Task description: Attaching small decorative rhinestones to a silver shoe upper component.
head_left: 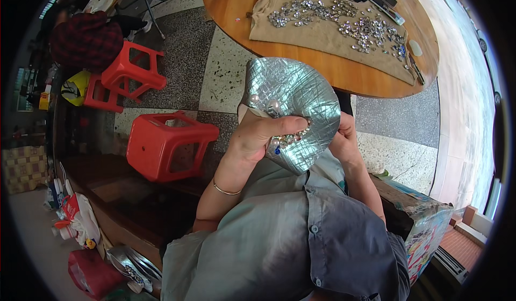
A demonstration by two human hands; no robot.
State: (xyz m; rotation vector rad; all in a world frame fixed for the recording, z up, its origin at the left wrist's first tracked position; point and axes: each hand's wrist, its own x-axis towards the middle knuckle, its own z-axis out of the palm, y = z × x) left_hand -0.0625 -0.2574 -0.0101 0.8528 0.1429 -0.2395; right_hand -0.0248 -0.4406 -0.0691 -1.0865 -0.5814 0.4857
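- Head view: a silver sheet (314, 88) with a curved edge is held up off the counter (231, 19), in front of the wearer's grey shirt (269, 223).
- It looks light and thin, probably bendable rather than rigid; the crinkled, shiny face may be a little slippery under bare skin.
- White pearls (274, 106) and a band of small beads (290, 140) sit on its face, a blue bead (277, 151) near the lower end. They seem the delicate part, likely to suffer from hard pressing or sharp folding.
- Best hold, I judge, is the bare rim, with support from beneath.
- Left hand (251, 137): its grip is closed around the sheet's left side, thumb flat across the face and touching the bead band, the other fingers out of sight underneath.
- Right hand (345, 142): fingers are bent at the sheet's right edge, partly behind it; how wide this grip is, or whether it pinches anything, I cannot tell.
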